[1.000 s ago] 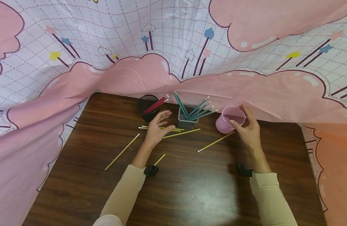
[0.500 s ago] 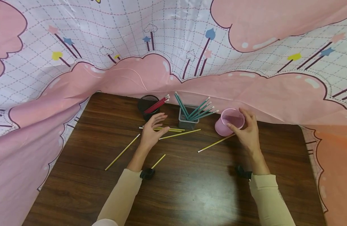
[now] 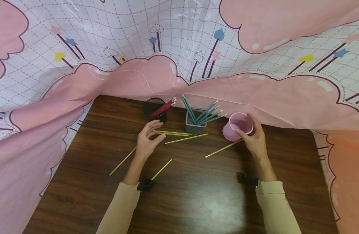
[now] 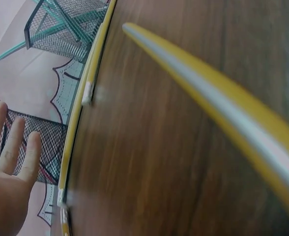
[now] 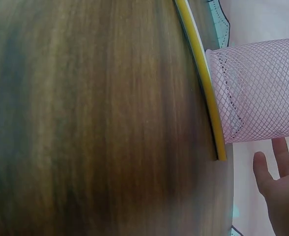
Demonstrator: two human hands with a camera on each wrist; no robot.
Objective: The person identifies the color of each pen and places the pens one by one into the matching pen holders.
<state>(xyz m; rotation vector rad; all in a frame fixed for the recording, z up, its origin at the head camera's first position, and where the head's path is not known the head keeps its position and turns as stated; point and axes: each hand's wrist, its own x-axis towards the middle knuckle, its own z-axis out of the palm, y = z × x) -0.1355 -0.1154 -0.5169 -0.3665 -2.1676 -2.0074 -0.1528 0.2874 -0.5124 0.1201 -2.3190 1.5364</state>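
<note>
In the head view my right hand (image 3: 254, 139) holds a pink mesh pen cup (image 3: 227, 130), thumb at its near rim and fingers round the right side. The cup stands by the far end of a yellow pencil (image 3: 221, 150). My left hand (image 3: 145, 141) hovers over the left of the table, thumb and fingers apart with nothing between them. Beyond it stand a black mesh pen cup (image 3: 150, 105) with red pencils (image 3: 163, 109) and a grey mesh container (image 3: 194, 129) with teal pencils (image 3: 208, 112). Inside the left wrist view, the left fingers (image 4: 30, 157) are extended.
Loose yellow pencils lie about the dark wooden table (image 3: 197, 191). Several are in front of the grey container, one (image 3: 121, 163) is partly hidden by the left hand, another (image 3: 162, 169) by the wrist camera. A pink patterned cloth (image 3: 197, 94) hangs behind the table.
My left hand has moved left, away from the grey container, uncovering more of the yellow pencils. The pink cup and my right hand have shifted slightly toward me.
</note>
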